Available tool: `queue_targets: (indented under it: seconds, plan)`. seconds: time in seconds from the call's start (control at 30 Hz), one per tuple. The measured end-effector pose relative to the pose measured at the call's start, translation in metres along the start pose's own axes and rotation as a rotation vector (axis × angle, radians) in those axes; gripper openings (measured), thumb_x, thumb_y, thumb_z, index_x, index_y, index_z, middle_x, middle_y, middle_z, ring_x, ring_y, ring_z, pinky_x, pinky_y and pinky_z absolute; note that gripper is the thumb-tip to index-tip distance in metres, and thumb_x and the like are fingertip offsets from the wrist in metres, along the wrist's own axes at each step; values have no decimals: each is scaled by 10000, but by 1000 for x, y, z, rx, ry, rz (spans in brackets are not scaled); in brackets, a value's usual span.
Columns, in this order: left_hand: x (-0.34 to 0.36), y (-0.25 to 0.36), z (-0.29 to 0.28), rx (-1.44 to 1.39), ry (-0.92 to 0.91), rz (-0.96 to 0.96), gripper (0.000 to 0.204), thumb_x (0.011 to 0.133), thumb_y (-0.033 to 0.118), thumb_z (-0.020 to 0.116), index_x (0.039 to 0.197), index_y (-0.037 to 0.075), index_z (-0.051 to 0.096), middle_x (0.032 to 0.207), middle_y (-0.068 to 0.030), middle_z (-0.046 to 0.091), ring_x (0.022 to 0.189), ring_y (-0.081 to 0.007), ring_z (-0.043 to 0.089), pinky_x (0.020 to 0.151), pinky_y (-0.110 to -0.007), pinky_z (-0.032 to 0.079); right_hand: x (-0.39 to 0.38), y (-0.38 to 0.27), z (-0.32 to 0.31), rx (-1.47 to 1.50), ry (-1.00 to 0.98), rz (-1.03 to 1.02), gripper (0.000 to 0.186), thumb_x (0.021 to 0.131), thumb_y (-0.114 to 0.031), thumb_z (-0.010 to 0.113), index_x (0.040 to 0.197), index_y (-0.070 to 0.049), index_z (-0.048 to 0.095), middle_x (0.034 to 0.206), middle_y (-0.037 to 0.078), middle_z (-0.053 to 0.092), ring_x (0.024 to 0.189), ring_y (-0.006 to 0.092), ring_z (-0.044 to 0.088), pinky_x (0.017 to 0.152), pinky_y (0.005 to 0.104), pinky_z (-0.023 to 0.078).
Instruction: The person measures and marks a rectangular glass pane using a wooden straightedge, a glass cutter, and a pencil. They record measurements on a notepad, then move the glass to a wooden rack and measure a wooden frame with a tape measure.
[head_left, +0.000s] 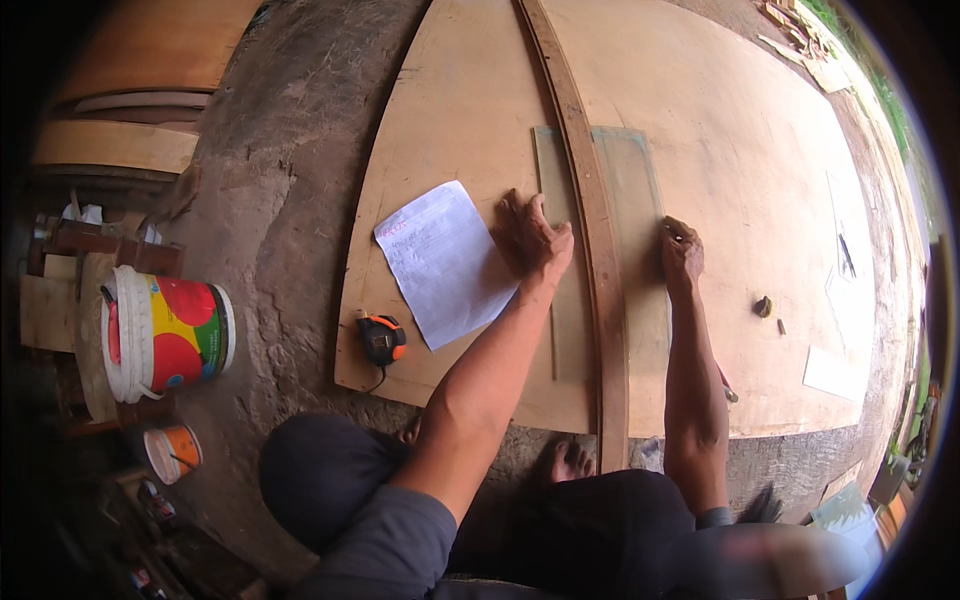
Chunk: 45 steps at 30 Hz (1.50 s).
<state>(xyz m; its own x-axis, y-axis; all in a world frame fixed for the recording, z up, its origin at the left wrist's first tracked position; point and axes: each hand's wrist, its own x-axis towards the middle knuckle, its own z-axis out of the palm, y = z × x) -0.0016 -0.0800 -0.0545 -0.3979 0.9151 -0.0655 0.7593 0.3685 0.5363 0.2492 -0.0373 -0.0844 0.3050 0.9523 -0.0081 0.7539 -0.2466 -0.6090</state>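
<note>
My left hand rests with fingers spread between a handwritten sheet of paper and a long wooden strip. A rectangular pane, apparently glass, lies on the plywood sheet, with the strip running lengthwise over it. At the pane's right edge my right hand is closed; a small pale spot shows among the fingers, but what it holds is too small to tell. A black and orange tape measure sits left of the paper, near the plywood's edge.
Right of my right forearm are a small dark lump and a white paper piece. A red-handled tool is partly hidden by that forearm. On the left are a colourful bucket and a small orange tub. My bare foot is by the plywood's near edge.
</note>
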Motion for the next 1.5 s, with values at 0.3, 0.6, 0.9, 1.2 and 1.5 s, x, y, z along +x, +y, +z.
queue_targets:
  seconds: [0.3,0.6,0.9,1.2,1.5]
  plan:
    - [-18,-21,1,-185,85,36,542,820,252,732,1298,99,528,1562,-176,324,1445,-380,293,1128,-523,320,-25,21,-21,3,-1,-65,363,907,-318,624,1196,-113,706,1137,162,693,1061,311,667,923,393,514]
    - [-64,-20,-50,-182,-363,-127,180,852,189,704,919,24,727,937,-206,731,911,-371,714,818,-436,569,-69,23,-46,56,-53,19,310,877,-303,651,1063,-76,749,994,153,740,931,275,703,853,372,524]
    - [-54,-36,-28,-342,-335,-179,175,821,148,643,772,-5,713,816,-229,718,842,-382,720,775,-447,564,-72,18,-47,94,-45,87,289,861,-303,690,1027,-79,769,943,129,750,889,240,703,827,347,522]
    - [-54,-38,-23,-347,-343,-199,203,842,174,622,817,0,723,822,-235,718,839,-382,720,776,-451,569,-70,19,-45,62,-70,110,303,863,-320,674,1038,-91,769,1008,149,745,971,284,696,877,372,512]
    - [-46,-28,-34,-280,-239,-62,260,867,187,632,1030,-2,706,975,-252,716,941,-392,705,846,-438,564,-74,19,-44,135,-49,80,300,860,-287,666,1025,-53,754,961,141,743,903,250,691,838,359,514]
